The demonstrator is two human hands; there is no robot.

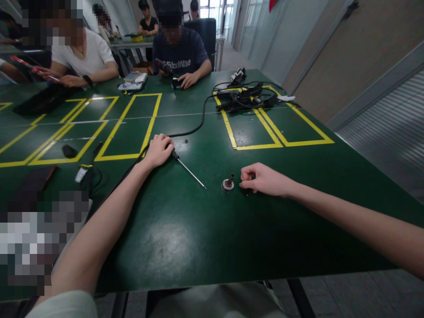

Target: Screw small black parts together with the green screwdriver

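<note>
My left hand (159, 150) is closed over the dark handle of a screwdriver (191, 172), whose metal shaft lies toward the lower right on the green table (159, 238). Right of the screwdriver's tip sits a small round metal part (227, 184) with a short dark post sticking up from it. Just beside that part, my right hand (258, 179) has its fingers curled together at a small dark round piece (245, 191) low by the fingertips. The fingers partly hide this piece, and whether they grip it is unclear.
Black cables and dark parts (245, 97) lie in a heap at the back right. A long black cable (195, 130) runs past my left hand. Yellow tape rectangles (129, 157) mark the table. Two people work across it; a dark block (69, 151) lies left.
</note>
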